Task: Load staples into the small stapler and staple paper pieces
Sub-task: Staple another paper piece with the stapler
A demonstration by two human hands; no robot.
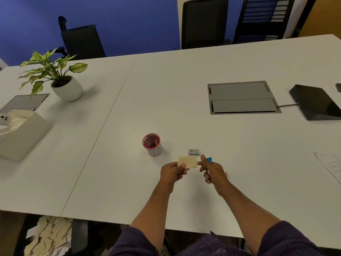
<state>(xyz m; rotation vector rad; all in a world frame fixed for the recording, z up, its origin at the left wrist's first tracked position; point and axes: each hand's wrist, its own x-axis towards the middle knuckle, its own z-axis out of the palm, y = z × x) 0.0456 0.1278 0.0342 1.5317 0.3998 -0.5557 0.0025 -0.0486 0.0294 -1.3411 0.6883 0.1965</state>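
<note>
While pinched leftward, paper piece (187, 162) between both hands, stapler (209, 160) rightward.

Not much can actually be read here. Some outlined capital letters are seen on the white side of the red-rimmed cup (152, 145), maybe "PIN", but they can't be made out for sure. A barcode-type label is printed on top of the small staple box (194, 152), too tiny to be read. Lines of print are visible on the paper sheet (330, 164) at the right edge of the bench (184, 93), all blurred.
</note>
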